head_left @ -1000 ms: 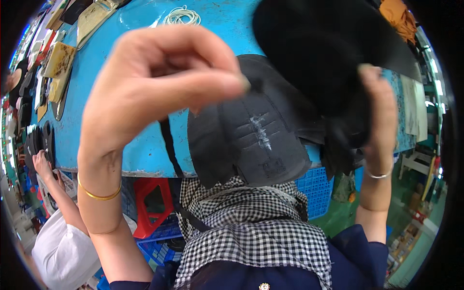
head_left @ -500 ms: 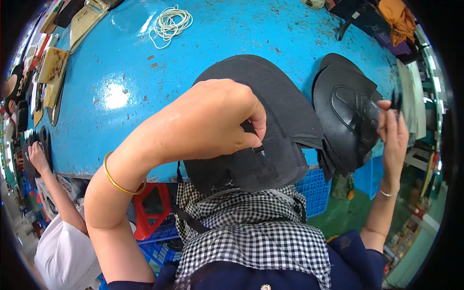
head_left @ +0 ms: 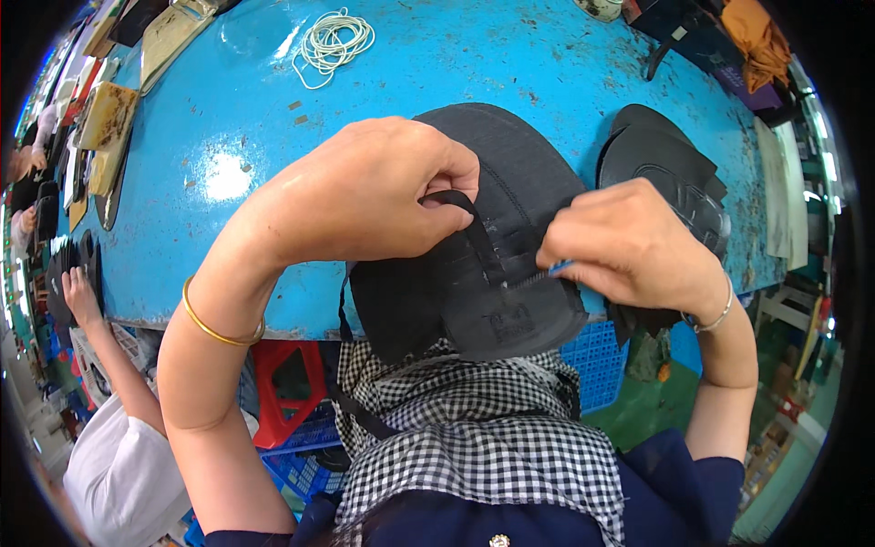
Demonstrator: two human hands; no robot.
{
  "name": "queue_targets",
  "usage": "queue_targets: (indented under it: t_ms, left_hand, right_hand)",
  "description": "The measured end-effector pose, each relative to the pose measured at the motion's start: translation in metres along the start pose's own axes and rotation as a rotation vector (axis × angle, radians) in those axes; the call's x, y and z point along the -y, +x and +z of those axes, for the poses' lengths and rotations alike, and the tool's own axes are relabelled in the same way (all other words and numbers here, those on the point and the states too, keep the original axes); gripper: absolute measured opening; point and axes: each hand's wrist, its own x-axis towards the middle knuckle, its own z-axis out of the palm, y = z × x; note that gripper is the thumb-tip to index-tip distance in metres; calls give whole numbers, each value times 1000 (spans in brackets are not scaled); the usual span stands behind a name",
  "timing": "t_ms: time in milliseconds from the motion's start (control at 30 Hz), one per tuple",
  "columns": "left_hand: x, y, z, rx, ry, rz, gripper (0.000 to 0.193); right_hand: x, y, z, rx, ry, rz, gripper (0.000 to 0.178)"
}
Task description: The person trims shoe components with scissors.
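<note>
A curved black panel (head_left: 533,219), stitched and with a strip across it, lies at the near edge of the blue table. Over its left part is my left hand (head_left: 383,187), its thumb and fingers pinching a black strap (head_left: 476,232) that is pulled up in a loop from the panel. My right hand (head_left: 629,242), fingers closed, grips a small thin tool (head_left: 560,268) with a blue part. The tool's narrow tip points at the base of the strap; most of it is hidden in my fingers.
More black leather pieces (head_left: 661,164) are stacked at the right. A coil of white cord (head_left: 335,44) lies at the back. Pads and boards (head_left: 109,123) crowd the left edge. A co-worker's hand (head_left: 82,296) is at the far left. A red stool (head_left: 290,387) stands below the table.
My right hand has come from the right side in to the panel with the tool. My left hand has moved up and away, drawing the strap out into a loop.
</note>
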Motion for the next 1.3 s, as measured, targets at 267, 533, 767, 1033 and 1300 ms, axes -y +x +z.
queue_targets:
  t_ms: [267, 533, 767, 1033, 1300]
  left_hand:
    - [2, 2, -1, 39, -30, -21, 15]
    - [4, -4, 0, 40, -116, 6, 13]
    - [11, -13, 6, -130, -237, -89, 13]
    - [-7, -23, -22, -516, -733, -99, 15]
    - [-7, -64, -44, -627, -392, -5, 25]
  right_hand:
    - [4, 17, 4, -141, -299, 130, 18]
    - [2, 26, 2, -122, -97, 210, 29]
    - [13, 23, -7, -258, 39, 274, 28]
    - [69, 35, 58, -160, -702, 71, 26]
    - [54, 34, 48, -292, -398, 125, 12]
